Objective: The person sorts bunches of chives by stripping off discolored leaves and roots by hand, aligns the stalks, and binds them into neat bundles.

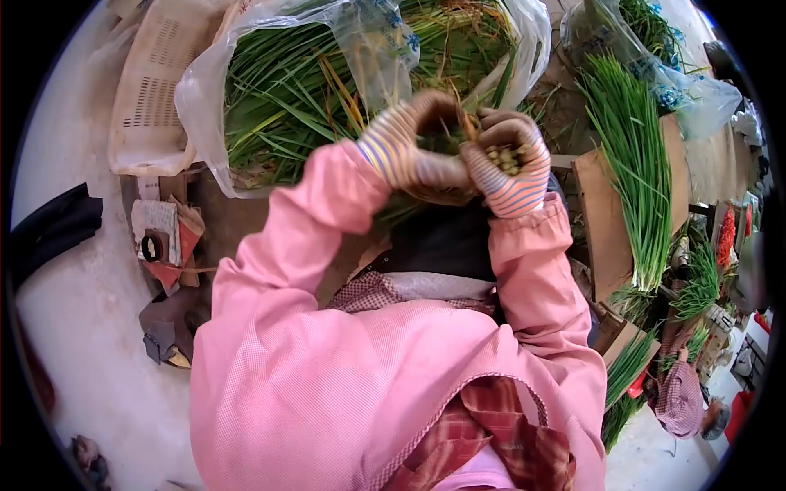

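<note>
My right hand point(514, 164), in a striped glove with a brownish palm, is closed round a bunch of chives point(505, 159); their pale stem ends point up at me. Against its left side is my left hand point(413, 143), gloved the same way, with curved fingers smeared by motion. Whether those fingers pinch anything does not show clearly. A few yellowed leaves point(468, 124) stick up between the hands. Just beyond them, a clear plastic bag point(201, 102) lies open, full of long green chives point(282, 90) with some yellow blades mixed in.
A cream plastic crate point(151, 102) stands at the far left. To the right, a long bundle of chives point(630, 164) lies on a brown board point(602, 221), with another plastic bag point(696, 98) behind it. Farther right, another person point(679, 397) sits among more green bundles.
</note>
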Demonstrator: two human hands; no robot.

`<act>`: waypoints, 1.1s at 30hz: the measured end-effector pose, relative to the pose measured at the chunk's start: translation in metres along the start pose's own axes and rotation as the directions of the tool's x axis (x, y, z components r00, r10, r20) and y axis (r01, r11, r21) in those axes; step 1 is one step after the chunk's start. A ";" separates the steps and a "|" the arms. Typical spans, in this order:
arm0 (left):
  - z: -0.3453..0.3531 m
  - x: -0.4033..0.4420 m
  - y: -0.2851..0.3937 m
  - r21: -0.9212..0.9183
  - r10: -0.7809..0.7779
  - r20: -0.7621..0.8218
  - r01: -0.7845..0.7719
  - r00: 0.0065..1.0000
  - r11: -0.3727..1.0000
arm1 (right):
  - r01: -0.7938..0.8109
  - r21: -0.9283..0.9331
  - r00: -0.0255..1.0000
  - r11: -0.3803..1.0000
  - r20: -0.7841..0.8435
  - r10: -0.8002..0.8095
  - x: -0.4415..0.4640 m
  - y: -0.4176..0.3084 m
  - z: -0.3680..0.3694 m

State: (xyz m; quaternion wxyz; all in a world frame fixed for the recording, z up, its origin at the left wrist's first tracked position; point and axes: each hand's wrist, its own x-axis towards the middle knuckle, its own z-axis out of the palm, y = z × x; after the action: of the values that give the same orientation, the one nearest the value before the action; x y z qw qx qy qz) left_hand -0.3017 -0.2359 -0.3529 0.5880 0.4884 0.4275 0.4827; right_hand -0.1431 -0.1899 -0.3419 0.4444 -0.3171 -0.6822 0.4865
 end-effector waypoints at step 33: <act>0.259 0.095 0.120 -0.735 0.010 0.515 0.436 0.857 0.519 | 0.552 -0.132 0.288 0.823 -0.896 -0.337 0.064 -0.234 -0.215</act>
State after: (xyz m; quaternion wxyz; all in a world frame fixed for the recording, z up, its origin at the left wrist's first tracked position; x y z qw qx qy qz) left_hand -0.0508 -0.1771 -0.1965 0.8866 0.1905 0.0538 0.4180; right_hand 0.0279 -0.1283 -0.0730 0.8815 -0.2732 -0.3478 0.1656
